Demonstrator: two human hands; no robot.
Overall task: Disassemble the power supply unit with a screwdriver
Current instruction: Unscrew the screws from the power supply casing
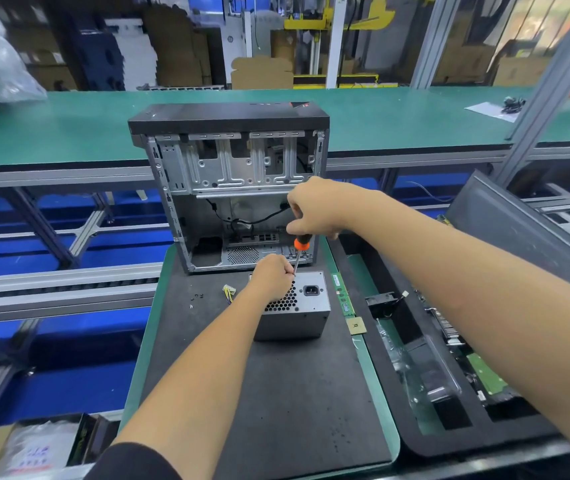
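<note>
Gripped screwdriver (298,252) over grey, honeycomb-vented power supply unit (297,308)

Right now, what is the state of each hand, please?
Left hand: fingers curled at the screwdriver shaft, on the power supply unit.
Right hand: grips the screwdriver handle.

My right hand (314,209) holds the orange-and-black-handled screwdriver (299,249) upright over the grey metal power supply unit (297,311) on the dark-matted worktop (276,393); my left hand (271,275) pinches its shaft near the tip.
</note>
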